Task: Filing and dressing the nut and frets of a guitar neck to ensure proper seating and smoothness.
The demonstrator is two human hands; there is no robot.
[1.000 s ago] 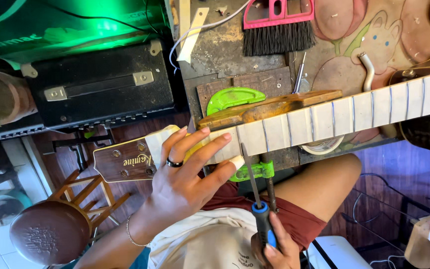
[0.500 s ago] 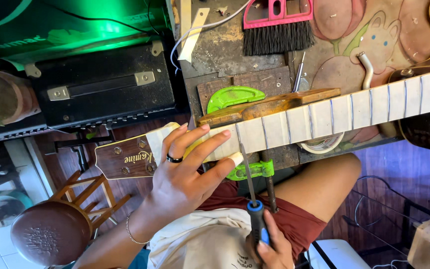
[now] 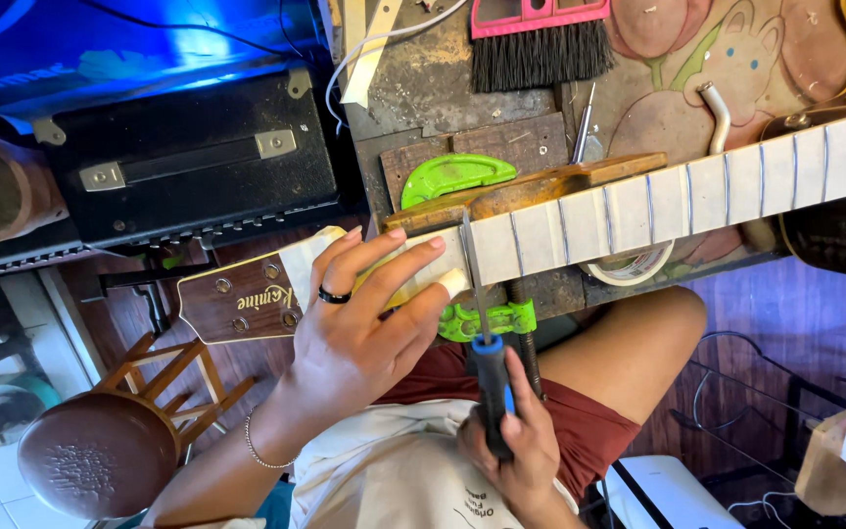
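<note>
The person works at the first frets of a guitar neck [image 3: 638, 206] whose fingerboard is covered in pale masking tape and which lies across the workbench [image 3: 423, 88]. The left hand [image 3: 364, 323] lies spread and flat over the neck's nut end, fingers pressing it down, just beside the headstock [image 3: 247, 304]. The right hand [image 3: 511, 441], below the neck, is closed around the blue-and-black handle of a slim file [image 3: 477, 294], whose blade crosses the neck along a fret line close to the left fingertips.

By the look of it the step in hand is dressing a fret near the nut; the next stroke seems to call for the blade kept square on the fret, with the left hand holding the neck steady.

Under the neck sit a wooden support block [image 3: 540, 186] and a green clamp [image 3: 487, 318]. Above the neck lie a pink-handled brush [image 3: 540, 44] and a scuffed, dusty bench top; to its left stands a black case [image 3: 198, 157], and below the headstock a round wooden stool [image 3: 100, 460] on tiled floor.
</note>
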